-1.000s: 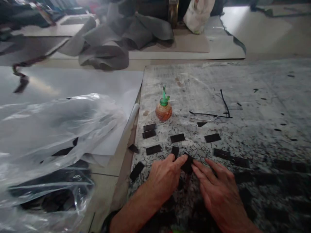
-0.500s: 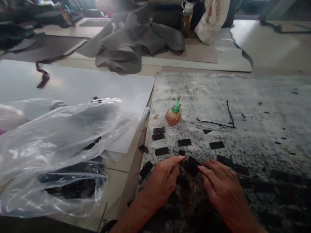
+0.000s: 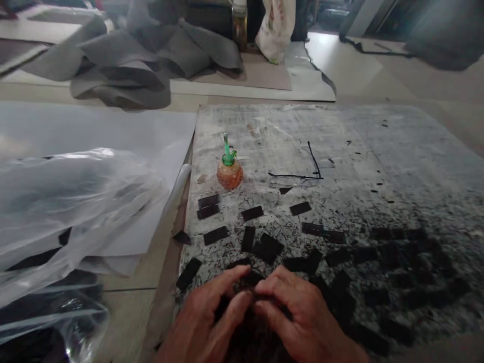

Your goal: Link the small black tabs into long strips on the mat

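Observation:
Both my hands rest low on a stained grey work mat (image 3: 340, 146). My left hand (image 3: 204, 317) and my right hand (image 3: 298, 317) meet fingertip to fingertip over a pile of small black rectangular pieces (image 3: 247, 280). The fingers curl and pinch at the dark pieces between them. Several more black pieces (image 3: 252, 213) lie scattered on the mat beyond my fingers and out to the right (image 3: 393, 252). What exactly each hand grips is hidden among the pieces.
A small orange bottle with a green nozzle (image 3: 229, 169) stands on the mat. A clear plastic bag (image 3: 68, 212) with dark pieces lies at left on white sheets (image 3: 113, 131). Grey fabric (image 3: 136, 55), a bottle (image 3: 239, 22) and a white bag (image 3: 275, 27) sit at the back.
My hands have drawn back toward me and closed together over the pile. The view has shifted right, so the mat's pieces sit further left.

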The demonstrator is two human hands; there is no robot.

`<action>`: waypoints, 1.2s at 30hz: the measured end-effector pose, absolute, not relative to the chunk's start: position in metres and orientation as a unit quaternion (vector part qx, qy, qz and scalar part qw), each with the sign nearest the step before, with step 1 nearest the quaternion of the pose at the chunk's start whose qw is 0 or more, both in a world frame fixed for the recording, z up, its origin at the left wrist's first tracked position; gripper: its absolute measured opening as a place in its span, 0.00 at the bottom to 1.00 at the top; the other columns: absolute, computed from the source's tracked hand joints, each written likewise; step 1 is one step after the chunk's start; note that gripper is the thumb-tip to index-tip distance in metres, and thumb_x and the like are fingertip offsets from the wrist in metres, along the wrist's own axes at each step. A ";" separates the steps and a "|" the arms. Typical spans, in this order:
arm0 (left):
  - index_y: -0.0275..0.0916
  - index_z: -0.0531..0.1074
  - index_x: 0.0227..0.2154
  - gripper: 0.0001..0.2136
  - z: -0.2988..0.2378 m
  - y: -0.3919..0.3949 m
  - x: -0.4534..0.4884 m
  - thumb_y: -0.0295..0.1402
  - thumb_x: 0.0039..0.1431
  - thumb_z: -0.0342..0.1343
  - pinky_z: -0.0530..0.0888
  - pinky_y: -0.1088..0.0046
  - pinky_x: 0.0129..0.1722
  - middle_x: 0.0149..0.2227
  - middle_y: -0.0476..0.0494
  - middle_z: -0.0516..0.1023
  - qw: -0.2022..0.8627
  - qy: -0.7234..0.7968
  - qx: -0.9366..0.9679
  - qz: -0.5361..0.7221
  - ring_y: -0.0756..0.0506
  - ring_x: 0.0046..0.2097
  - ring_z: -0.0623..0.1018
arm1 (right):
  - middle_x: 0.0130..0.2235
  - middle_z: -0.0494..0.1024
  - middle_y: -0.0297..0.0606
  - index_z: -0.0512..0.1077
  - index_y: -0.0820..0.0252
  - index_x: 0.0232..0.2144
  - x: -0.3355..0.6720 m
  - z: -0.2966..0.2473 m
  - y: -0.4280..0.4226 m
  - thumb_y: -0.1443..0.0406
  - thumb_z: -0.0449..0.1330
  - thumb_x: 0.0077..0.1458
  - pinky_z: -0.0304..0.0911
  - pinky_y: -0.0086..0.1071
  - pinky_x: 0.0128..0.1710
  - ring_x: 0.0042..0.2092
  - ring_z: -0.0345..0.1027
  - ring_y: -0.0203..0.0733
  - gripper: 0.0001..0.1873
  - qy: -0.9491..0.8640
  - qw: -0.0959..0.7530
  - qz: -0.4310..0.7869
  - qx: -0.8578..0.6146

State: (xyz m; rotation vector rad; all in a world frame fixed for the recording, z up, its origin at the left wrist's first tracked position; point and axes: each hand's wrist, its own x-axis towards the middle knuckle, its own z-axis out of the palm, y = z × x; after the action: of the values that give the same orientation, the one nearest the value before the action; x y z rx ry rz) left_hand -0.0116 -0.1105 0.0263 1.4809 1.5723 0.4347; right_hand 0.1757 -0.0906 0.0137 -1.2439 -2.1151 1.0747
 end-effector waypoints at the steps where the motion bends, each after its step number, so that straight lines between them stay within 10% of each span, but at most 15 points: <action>1: 0.53 0.69 0.45 0.13 0.025 -0.108 -0.020 0.42 0.58 0.48 0.71 0.74 0.47 0.45 0.54 0.75 0.415 0.671 0.586 0.186 0.47 0.47 0.74 | 0.31 0.74 0.35 0.72 0.57 0.33 0.184 0.013 -0.086 0.67 0.54 0.55 0.64 0.28 0.33 0.33 0.69 0.37 0.07 -0.771 0.223 0.369 -0.469; 6: 0.42 0.71 0.40 0.14 0.019 -0.087 -0.071 0.43 0.57 0.48 0.68 0.69 0.48 0.41 0.49 0.74 0.207 0.759 0.572 0.234 0.44 0.45 0.73 | 0.34 0.74 0.34 0.73 0.55 0.34 0.230 0.020 -0.035 0.66 0.53 0.56 0.63 0.30 0.37 0.35 0.69 0.38 0.08 -0.834 0.162 0.202 -0.488; 19: 0.40 0.69 0.45 0.17 -0.007 -0.082 -0.084 0.41 0.60 0.42 0.67 0.64 0.46 0.46 0.44 0.72 0.113 0.734 0.648 0.168 0.42 0.46 0.72 | 0.38 0.72 0.43 0.73 0.61 0.38 0.171 -0.012 0.035 0.66 0.55 0.56 0.57 0.34 0.43 0.44 0.65 0.45 0.09 -0.923 0.046 0.057 -0.379; 36: 0.37 0.67 0.50 0.20 -0.034 -0.077 -0.105 0.39 0.58 0.41 0.64 0.69 0.53 0.50 0.42 0.71 0.122 0.641 0.739 0.171 0.44 0.51 0.70 | 0.28 0.75 0.30 0.73 0.61 0.32 0.191 0.009 -0.030 0.64 0.58 0.48 0.59 0.23 0.25 0.28 0.66 0.33 0.08 -0.867 -0.004 0.387 -0.314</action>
State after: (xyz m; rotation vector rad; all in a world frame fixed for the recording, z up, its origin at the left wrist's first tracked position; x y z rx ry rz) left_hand -0.1055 -0.0773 -0.0336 2.1562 1.8698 0.4998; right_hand 0.1910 -0.0304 0.0088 -0.9888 -2.7311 1.2199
